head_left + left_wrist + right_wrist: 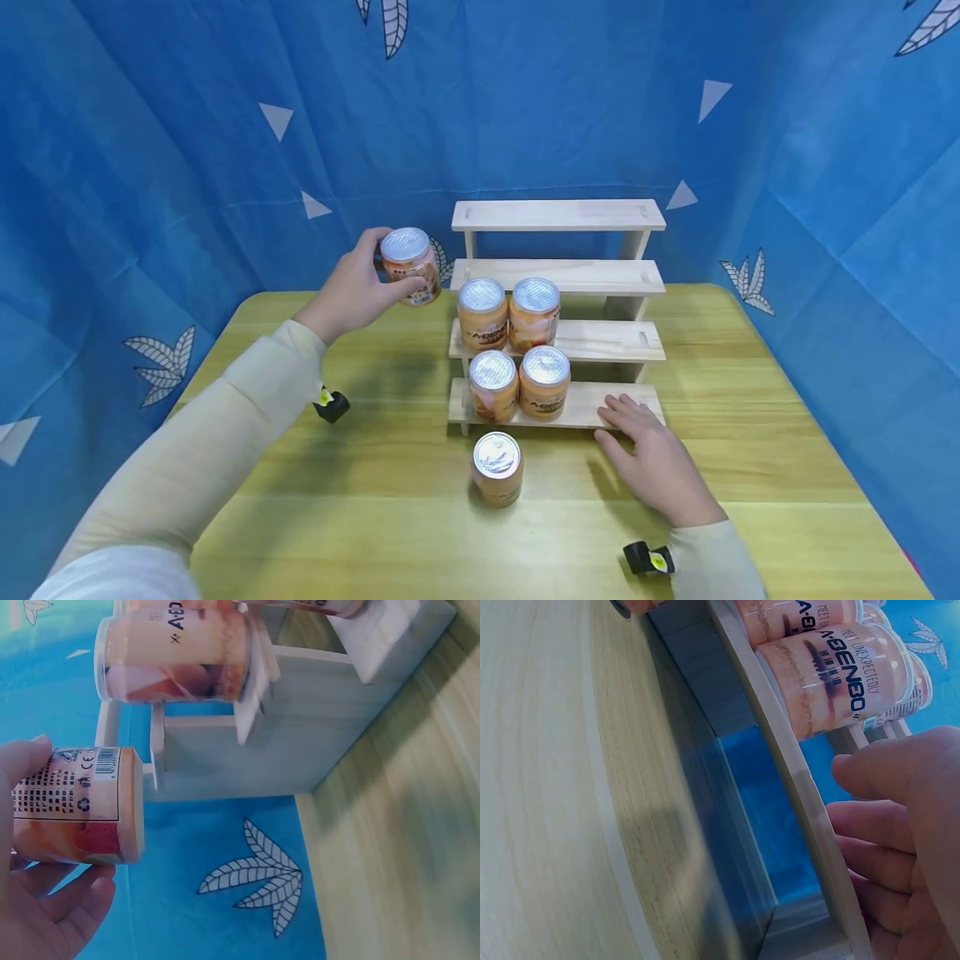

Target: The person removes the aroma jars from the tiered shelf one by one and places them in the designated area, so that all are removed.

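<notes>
jar [412,279] gripped in left hand [351,289], beside stepped rack [558,215]; right hand [658,462], fingers loosely extended, touches lowest shelf [587,408].

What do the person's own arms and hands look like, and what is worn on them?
The left hand and right hand are ungloved. The long cream fabric left sleeve and matching right sleeve look plain; white cloth shows at the left sleeve's upper end. A small black block with a yellow mark sits at each wrist.
</notes>
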A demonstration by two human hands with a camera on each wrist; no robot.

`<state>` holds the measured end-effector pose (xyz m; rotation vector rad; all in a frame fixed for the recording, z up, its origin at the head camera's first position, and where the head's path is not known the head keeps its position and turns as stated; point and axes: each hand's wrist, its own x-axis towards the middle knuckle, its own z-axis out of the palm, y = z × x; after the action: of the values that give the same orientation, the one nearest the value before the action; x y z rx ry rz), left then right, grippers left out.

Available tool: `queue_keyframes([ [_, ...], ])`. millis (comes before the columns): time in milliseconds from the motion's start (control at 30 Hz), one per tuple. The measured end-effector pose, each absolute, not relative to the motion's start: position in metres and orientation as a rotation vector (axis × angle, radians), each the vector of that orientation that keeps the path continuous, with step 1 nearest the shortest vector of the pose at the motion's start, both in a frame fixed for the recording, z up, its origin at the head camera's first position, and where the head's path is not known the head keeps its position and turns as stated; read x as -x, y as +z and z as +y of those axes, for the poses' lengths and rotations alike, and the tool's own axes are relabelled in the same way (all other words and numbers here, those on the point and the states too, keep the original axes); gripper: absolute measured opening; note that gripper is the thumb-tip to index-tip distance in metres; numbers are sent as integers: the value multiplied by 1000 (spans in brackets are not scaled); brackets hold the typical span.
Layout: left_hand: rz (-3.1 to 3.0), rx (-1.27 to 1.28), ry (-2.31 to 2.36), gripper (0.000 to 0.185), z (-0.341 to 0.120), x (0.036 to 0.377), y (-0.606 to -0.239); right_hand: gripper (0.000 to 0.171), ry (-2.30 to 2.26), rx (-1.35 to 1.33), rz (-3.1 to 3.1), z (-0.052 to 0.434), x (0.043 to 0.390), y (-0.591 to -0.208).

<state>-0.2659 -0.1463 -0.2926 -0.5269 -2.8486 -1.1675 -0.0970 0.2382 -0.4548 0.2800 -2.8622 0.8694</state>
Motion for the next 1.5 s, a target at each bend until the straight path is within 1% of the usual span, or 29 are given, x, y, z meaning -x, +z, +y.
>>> queue_keyframes([
  [633, -2898, 414, -1147, 94, -177, 254, -320, 45, 885, -276, -2850, 238, 97, -450],
  [933, -2928, 373, -1180, 93, -187, 250, -347, 45, 881, -272, -2859, 236, 95, -448],
  [1233, -2953, 328, -1241, 88, -196, 246, -378, 44, 873, -281, -2850, 235, 96, -450],
  [1500, -2988, 285, -1216, 88, -204, 242, -391, 44, 872, -286, -2845, 237, 97, -451],
])
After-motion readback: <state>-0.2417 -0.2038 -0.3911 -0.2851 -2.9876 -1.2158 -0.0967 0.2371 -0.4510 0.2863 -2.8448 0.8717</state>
